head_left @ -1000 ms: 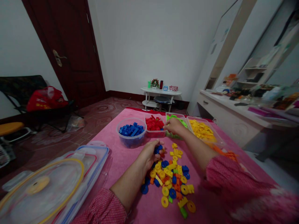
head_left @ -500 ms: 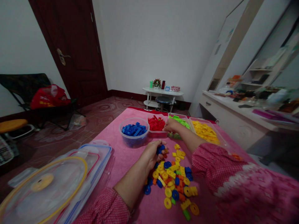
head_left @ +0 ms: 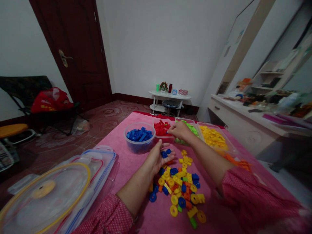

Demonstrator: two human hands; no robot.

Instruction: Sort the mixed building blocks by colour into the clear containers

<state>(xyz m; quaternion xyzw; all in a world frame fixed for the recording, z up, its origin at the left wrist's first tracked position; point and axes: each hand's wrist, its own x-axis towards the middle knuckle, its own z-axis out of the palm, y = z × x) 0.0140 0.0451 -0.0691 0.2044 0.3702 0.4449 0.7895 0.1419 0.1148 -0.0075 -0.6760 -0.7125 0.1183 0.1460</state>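
Right grip [head_left: 181,131] pinches a small blue piece [head_left: 167,132], long axis indistinct.

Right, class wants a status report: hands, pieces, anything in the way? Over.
Left hand open, palm up, blue pieces on it. Right hand pinches what seems a small blue piece near red bricks. Right hand partly hides the tub of green bricks.

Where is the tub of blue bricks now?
In the head view, the tub stands slightly left of centre on the pink cloth, just left of the box of red bricks and beyond the left hand.
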